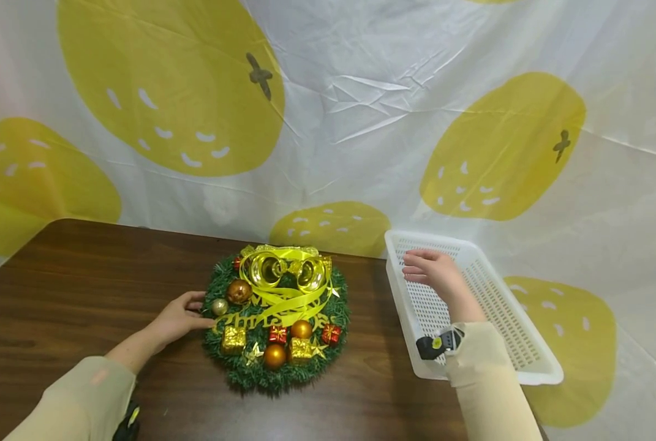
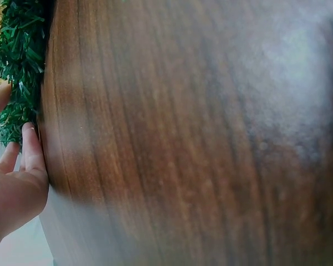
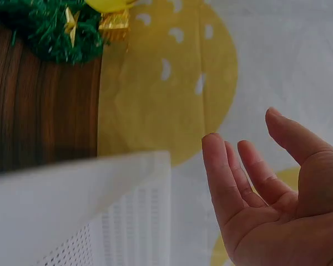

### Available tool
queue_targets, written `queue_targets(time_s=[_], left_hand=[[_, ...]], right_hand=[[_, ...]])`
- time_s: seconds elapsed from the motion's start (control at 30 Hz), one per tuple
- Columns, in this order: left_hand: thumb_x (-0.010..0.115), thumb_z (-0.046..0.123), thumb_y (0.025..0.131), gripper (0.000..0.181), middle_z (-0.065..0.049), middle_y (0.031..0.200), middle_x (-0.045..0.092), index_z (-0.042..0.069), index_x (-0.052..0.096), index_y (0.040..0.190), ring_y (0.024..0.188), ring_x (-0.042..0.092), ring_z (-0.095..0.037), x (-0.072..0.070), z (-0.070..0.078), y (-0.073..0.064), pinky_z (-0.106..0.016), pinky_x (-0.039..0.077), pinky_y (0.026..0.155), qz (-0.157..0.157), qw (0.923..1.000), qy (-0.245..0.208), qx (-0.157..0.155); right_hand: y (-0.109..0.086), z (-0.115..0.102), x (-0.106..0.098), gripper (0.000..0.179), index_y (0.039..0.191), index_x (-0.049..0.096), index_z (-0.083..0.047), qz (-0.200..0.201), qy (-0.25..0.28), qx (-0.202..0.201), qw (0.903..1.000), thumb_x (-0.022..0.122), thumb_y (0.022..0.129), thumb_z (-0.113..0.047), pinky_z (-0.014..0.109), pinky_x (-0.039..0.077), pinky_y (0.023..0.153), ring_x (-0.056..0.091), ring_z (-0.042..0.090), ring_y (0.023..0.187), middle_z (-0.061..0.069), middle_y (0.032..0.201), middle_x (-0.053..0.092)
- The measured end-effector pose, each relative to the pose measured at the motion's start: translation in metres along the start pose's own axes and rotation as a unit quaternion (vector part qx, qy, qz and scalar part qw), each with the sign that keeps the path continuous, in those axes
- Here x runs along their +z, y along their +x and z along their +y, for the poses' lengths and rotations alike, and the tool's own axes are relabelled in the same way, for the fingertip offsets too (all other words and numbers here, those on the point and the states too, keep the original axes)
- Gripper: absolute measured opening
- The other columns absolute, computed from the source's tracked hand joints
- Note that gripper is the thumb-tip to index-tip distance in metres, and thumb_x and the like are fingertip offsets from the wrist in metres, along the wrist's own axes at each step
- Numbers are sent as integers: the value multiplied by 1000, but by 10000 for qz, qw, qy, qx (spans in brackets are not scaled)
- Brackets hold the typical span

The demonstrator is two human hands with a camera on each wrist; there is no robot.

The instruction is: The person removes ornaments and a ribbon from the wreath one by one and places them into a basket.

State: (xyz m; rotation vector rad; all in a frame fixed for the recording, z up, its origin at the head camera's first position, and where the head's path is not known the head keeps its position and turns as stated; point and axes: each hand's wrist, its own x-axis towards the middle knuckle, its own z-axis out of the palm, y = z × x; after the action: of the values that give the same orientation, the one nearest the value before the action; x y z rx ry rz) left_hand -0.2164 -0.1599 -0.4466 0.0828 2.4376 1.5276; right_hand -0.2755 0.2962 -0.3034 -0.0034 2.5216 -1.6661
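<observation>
A green Christmas wreath [image 1: 272, 381] lies on the wooden table, dressed with orange baubles [image 1: 275, 356], small red and gold gift boxes [image 1: 233, 340], stars and gold lettering. Two gold bells [image 1: 266, 269] with yellow ribbon [image 1: 289, 304] sit across its top. My left hand [image 1: 176, 320] is at the wreath's left edge, fingertips right at the greenery, thumb over the near side; the left wrist view shows the fingers [image 2: 34, 149] low beside it. Over the white plastic basket [image 1: 405, 331], my right hand [image 1: 438, 274] hovers with relaxed fingers and nothing in it.
The basket stands to the right of the wreath, its perforated floor [image 1: 424, 300] visible under the right arm. Behind the table [image 1: 85, 275] hangs a white cloth [image 1: 355, 153] with yellow fruit prints. Black straps circle both wrists.
</observation>
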Motion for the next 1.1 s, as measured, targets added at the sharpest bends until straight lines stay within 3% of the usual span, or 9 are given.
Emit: queue_targets(time_s=[0.13, 0.37, 0.67, 1.1], left_hand=[[69, 25, 85, 83, -37, 137, 32, -9, 20, 144, 121, 39, -49, 1, 0, 0, -53, 44, 92, 8, 10000, -12, -11], [68, 24, 85, 83, -37, 138, 31, -9, 20, 144, 121, 39, -50, 0, 1, -1, -53, 43, 92, -17, 10000, 6, 16], [68, 24, 86, 83, -37, 138, 31, -8, 19, 144, 122, 38, -50, 0, -1, 1, -54, 43, 92, -30, 10000, 27, -2], [68, 25, 86, 84, -36, 138, 31, -8, 19, 145, 122, 38, -50, 0, 0, 0, -54, 43, 93, -40, 10000, 39, -47]], right_hand=[[-2, -6, 14, 50, 134, 39, 14, -117, -42, -86, 9999, 51, 96, -17, 25, 54, 82, 64, 3, 85, 29, 129, 49], [-6, -10, 37, 48, 132, 43, 11, -322, -74, -139, 9994, 55, 94, -17, 28, 55, 82, 65, 8, 84, 16, 115, 59], [-13, -3, 73, 42, 128, 46, 12, -837, 48, -344, 9959, 54, 94, -11, 34, 55, 82, 65, 10, 82, 32, 125, 52], [-16, 11, 107, 43, 125, 49, 13, -1246, 23, -224, 9920, 57, 92, -12, 43, 54, 84, 66, 32, 94, 34, 120, 54]])
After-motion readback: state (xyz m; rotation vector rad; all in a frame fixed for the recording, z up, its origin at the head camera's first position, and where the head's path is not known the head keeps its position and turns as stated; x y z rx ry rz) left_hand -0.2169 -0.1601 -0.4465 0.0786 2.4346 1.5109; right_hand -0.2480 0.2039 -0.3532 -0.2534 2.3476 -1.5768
